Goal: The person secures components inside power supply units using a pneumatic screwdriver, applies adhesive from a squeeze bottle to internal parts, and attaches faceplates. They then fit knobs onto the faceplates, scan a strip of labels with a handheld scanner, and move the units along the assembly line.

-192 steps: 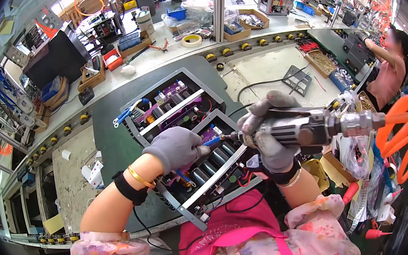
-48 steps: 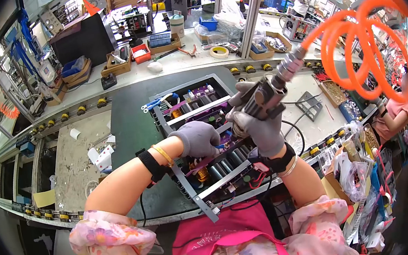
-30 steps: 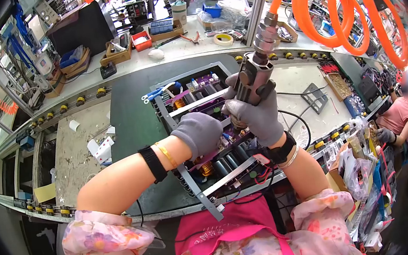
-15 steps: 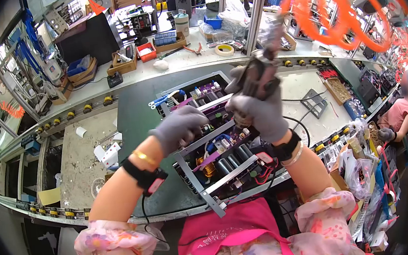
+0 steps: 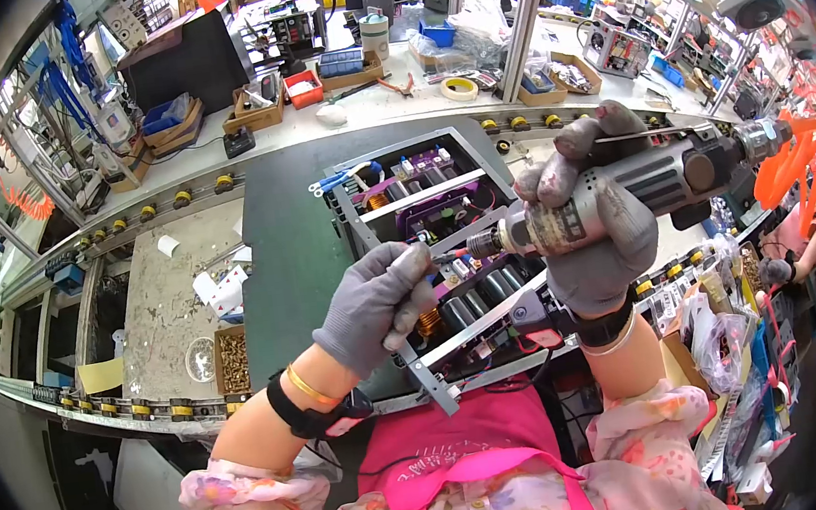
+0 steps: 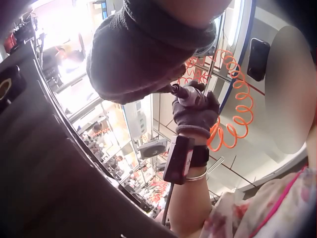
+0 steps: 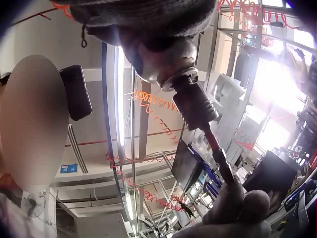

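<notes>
In the head view my gloved right hand [image 5: 603, 243] grips an air screwdriver [image 5: 656, 181] lying almost level, its nose toward the left. The gloved left hand [image 5: 373, 304] is curled, thumb and forefinger pinching the end of the screwdriver bit [image 7: 214, 144], as the right wrist view shows from below. Whether a small screw sits between those fingertips I cannot tell. Beneath the tool is an open metal chassis [image 5: 427, 379] with black capacitors [image 5: 478, 297] and a purple circuit board. A second such chassis [image 5: 455, 139], with blue-sleeved leads [image 5: 349, 176], adjoins it at the far side.
A box of small brass-coloured parts [image 5: 232, 361] stands left of the green mat [image 5: 273, 220]. An orange coiled hose [image 5: 804, 154] runs from the tool's rear. Roller track [image 5: 182, 198] borders the bench. Another person [image 5: 807, 220] works at the right.
My left hand has lifted out of the near chassis and come back to the bit's end. The screwdriver has swung from upright to nearly level, its hose end now at the right.
</notes>
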